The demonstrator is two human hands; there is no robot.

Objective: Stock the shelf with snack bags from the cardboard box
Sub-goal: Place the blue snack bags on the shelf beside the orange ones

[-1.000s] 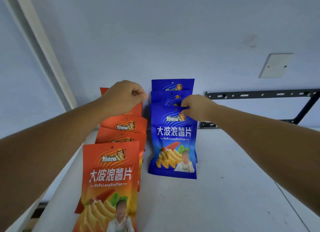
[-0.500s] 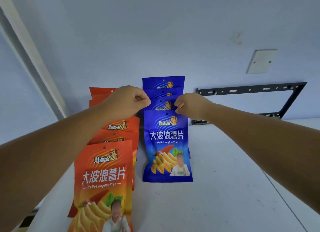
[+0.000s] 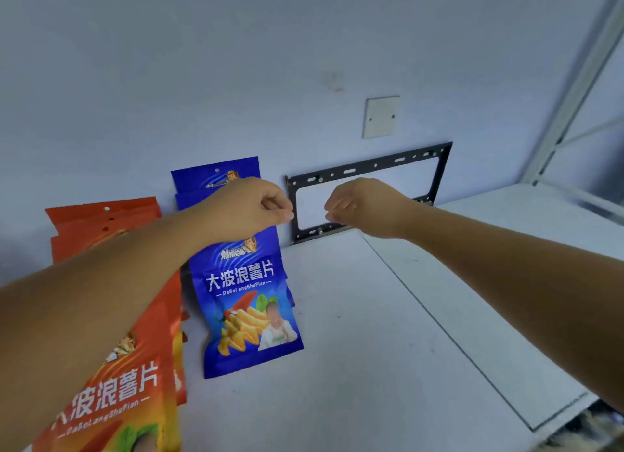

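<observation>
Now the left hand (image 3: 250, 205) hovers curled, empty, over the blue bags (image 3: 248, 303); right hand (image 3: 363, 206) likewise, above the shelf (image 3: 388, 350).

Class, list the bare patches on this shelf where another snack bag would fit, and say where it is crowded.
Free: the white shelf right of the blue bags, running back to the black bracket, and beyond the seam. Crowded: the left, where orange bags and blue bags overlap.

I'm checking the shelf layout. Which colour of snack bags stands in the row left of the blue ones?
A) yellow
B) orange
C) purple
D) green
B: the orange snack bags stand in a row directly left of the blue snack bags on the white shelf.
</observation>
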